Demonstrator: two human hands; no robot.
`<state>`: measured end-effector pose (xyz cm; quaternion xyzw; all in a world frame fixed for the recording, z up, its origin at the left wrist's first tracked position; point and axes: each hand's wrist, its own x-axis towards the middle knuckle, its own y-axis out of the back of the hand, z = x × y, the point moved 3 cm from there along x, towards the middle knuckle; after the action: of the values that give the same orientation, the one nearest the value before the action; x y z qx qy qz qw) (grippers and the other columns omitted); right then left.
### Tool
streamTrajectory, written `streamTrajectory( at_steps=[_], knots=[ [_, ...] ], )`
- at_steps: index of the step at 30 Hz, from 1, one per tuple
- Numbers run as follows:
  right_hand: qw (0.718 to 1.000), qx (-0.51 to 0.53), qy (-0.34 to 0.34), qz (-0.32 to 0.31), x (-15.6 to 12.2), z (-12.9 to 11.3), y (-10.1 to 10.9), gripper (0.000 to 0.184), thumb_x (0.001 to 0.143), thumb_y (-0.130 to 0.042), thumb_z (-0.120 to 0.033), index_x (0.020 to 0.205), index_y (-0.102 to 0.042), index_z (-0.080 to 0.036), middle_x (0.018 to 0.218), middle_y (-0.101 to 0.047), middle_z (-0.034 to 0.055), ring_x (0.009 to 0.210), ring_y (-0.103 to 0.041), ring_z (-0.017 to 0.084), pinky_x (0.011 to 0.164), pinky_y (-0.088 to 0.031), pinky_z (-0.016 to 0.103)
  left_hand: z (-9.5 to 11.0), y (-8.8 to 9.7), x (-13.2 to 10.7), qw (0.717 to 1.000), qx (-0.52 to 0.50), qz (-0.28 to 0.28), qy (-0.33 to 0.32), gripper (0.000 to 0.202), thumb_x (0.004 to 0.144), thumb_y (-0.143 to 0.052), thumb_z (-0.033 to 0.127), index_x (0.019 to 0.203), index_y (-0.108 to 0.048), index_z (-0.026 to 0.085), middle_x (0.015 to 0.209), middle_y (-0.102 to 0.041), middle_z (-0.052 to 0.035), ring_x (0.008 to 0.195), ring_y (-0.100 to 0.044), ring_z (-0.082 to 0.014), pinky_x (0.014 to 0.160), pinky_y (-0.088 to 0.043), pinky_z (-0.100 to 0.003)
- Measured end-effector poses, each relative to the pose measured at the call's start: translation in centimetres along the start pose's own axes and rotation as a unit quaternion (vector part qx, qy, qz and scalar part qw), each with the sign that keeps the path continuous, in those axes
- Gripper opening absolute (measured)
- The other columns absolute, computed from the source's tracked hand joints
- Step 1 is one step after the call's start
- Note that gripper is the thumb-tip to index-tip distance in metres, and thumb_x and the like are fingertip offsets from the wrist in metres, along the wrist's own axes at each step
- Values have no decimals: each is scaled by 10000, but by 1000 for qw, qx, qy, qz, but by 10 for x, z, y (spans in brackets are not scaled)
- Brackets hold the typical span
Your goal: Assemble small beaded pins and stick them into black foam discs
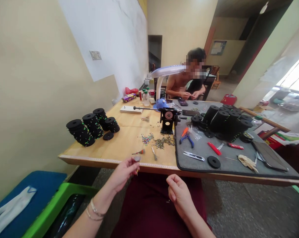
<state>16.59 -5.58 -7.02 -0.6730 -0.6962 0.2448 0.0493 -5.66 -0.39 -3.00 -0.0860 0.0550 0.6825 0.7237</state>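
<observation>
My left hand (124,173) is raised just behind the table's front edge, its fingertips pinching a small grey piece (137,158). My right hand (179,195) hangs lower over my dark red lap, fingers curled, with nothing visible in them. Beyond the wooden table edge (115,162) lie a small orange-tipped brush (140,151) and a thin metal tool (153,153). Heaps of multicoloured beads (147,139) and brass-coloured tubes (164,142) lie farther out. A hand-cranked winder (168,120) is clamped near the grey mat (196,162).
Stacks of black spools (85,129) stand at the left of the table, with more on the mat beside blue pliers (187,138) and snips (193,156). A seated person (184,87) works across the table behind a desk lamp (167,71) and bottles (146,98).
</observation>
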Motion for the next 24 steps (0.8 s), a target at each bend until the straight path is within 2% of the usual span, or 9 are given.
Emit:
streamTrajectory(
  at_steps=[3, 5, 7, 11, 17, 24],
  knots=[
    [999, -38, 4, 5, -2, 2, -3, 336, 713, -674, -463, 706, -486, -184, 309, -325, -139, 295, -162, 26, 354, -87, 182, -22, -45, -30, 981, -150, -60, 110, 287, 626, -764, 283, 816, -594, 150, 692, -546, 15, 604, -520, -81, 554, -410, -197],
    [998, -65, 0, 8, -3, 3, -4, 342, 704, -670, -473, 696, -490, -183, 301, -346, -133, 283, -183, 28, 345, -101, 177, -36, -67, -41, 967, -191, -85, 147, 287, 625, -775, 273, 816, -598, 150, 695, -535, 19, 604, -510, -73, 544, -396, -188],
    [996, -87, -1, 13, -5, 1, -3, 343, 698, -667, -477, 680, -490, -184, 299, -366, -125, 278, -209, 32, 340, -122, 174, -49, -80, -45, 960, -206, -104, 159, 280, 645, -767, 276, 832, -600, 150, 696, -528, 19, 614, -506, -74, 548, -399, -192],
    [993, -115, 7, 30, -5, -2, -1, 327, 692, -666, -466, 664, -500, -185, 307, -386, -114, 281, -243, 39, 340, -143, 176, -59, -89, -43, 959, -202, -120, 158, 273, 666, -754, 277, 848, -601, 143, 716, -530, 12, 634, -510, -80, 564, -405, -204],
    [991, -128, 13, 31, -4, 0, 2, 300, 700, -656, -444, 678, -512, -183, 318, -394, -112, 289, -263, 41, 346, -168, 175, -55, -92, -44, 966, -163, -125, 156, 310, 640, -763, 304, 856, -609, 144, 775, -560, -1, 643, -515, -88, 555, -407, -217],
    [989, -143, 28, 29, -3, 1, 4, 281, 716, -641, -433, 687, -516, -184, 330, -398, -108, 291, -279, 45, 344, -189, 176, -57, -93, -44, 971, -129, -145, 142, 278, 674, -732, 316, 841, -589, 145, 776, -571, -7, 658, -554, -100, 545, -415, -210]
  ],
)
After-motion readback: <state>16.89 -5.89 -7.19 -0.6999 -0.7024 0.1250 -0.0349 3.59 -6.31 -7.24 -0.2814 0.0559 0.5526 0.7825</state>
